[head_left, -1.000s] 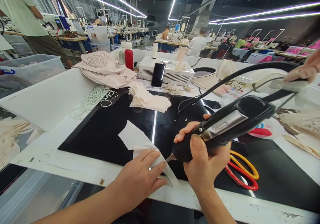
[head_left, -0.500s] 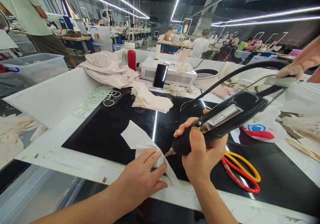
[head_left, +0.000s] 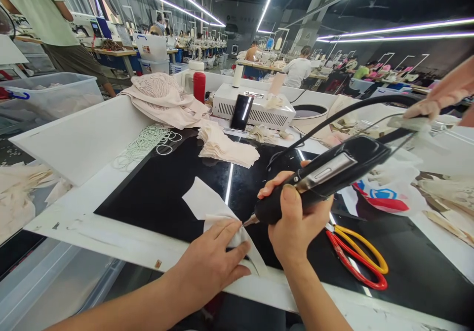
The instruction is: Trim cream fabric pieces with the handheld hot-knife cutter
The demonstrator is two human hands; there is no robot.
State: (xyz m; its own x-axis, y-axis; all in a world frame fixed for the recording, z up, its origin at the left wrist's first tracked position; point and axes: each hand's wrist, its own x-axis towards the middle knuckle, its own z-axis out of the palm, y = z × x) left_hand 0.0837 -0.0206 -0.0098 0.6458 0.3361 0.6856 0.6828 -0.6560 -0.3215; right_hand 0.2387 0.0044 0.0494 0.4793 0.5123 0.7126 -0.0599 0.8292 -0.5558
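Note:
My left hand (head_left: 218,252) lies on a piece of white fabric (head_left: 203,199), fingers stretched out and pressing it against the black board (head_left: 155,193). The fabric is partly folded over beneath the fingertips, and the hand hides some of it. In my right hand (head_left: 296,222) is a black corded hand tool (head_left: 322,173) with a metal lever along its side, thumb and fingers wrapped round it. Its pointed metal tip (head_left: 250,221) is at the fabric's edge, right by the left fingertips. Scissors with red and yellow handles (head_left: 359,259) lie right of this hand.
A stack of cream fabric pieces (head_left: 227,148) lies farther back, beside pale green cord (head_left: 148,146). Behind stand a phone (head_left: 241,113), a vented white box (head_left: 222,101) and a red bottle (head_left: 199,87). The tool's cable (head_left: 348,106) arches across the right. Co-workers are in the background.
The tool's tip has moved slightly left, closer to the left fingertips and the fabric edge. The camera view has shifted a little; the left hand stays on the fabric.

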